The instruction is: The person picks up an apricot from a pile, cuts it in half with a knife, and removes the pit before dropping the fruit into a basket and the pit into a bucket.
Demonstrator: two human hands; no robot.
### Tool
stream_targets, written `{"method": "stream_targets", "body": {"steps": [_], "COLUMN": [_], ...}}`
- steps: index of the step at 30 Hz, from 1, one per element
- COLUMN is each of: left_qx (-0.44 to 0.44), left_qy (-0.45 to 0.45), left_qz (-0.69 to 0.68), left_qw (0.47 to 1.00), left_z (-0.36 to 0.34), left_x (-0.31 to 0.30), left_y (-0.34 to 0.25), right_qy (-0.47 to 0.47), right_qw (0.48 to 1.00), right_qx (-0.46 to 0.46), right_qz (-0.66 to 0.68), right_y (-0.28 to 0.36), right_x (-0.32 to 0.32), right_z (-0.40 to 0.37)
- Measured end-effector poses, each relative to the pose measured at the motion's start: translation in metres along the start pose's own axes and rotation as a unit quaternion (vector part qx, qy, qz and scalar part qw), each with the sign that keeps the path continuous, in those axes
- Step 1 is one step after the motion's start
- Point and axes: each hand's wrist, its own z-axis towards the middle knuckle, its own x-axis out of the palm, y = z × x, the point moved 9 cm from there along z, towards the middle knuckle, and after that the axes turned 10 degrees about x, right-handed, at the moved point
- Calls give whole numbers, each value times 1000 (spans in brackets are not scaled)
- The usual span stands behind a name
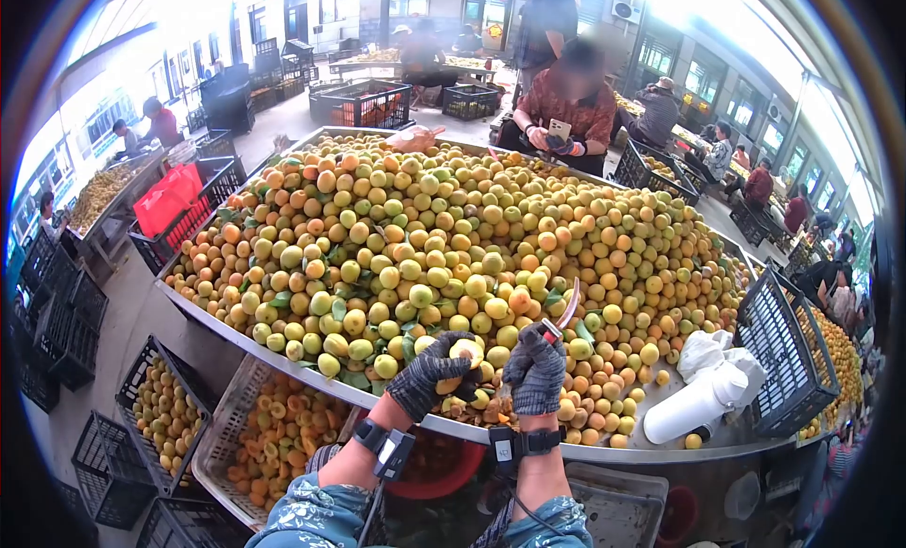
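Observation:
My left hand (427, 376), in a dark knitted glove, is closed around an apricot (466, 351) whose pale cut flesh shows. Just to its right, my gloved right hand (535, 372) grips a small curved knife (569, 307), its blade pointing up and away from me. Part of the knife's handle is hidden by my fingers. Both hands are over the near edge of a table (255, 346) heaped with yellow-green and orange apricots (396, 236). Bits of cut fruit lie beneath my hands.
A white bottle (694, 404) lies at the table's right, beside a black crate (788, 350). Below left are a crate of halved apricots (222, 435) and a black crate of fruit (170, 359). A red basin (439, 487) sits below me. Opposite, a person (571, 104) holds a phone.

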Motion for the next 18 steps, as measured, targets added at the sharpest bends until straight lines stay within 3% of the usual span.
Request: {"method": "stream_targets", "body": {"steps": [8, 14, 16, 17, 18], "left_qx": [-25, 38, 92, 116, 133], "left_qy": [3, 38, 36, 47, 57], "left_qz": [-32, 181, 344, 380, 415], "left_qw": [999, 982, 934, 917, 898], "left_z": [2, 6, 5, 6, 8], "left_x": [5, 8, 12, 14, 14], "left_y": [13, 11, -2, -5, -6], "right_qy": [20, 14, 11, 39, 65], "right_qw": [999, 998, 996, 989, 990], "right_qx": [-23, -33, -24, -16, -34], "right_qz": [18, 53, 87, 145, 122], "right_y": [5, 14, 9, 7, 11], "right_x": [2, 4, -4, -4, -1], "right_z": [1, 0, 6, 7, 6]}}
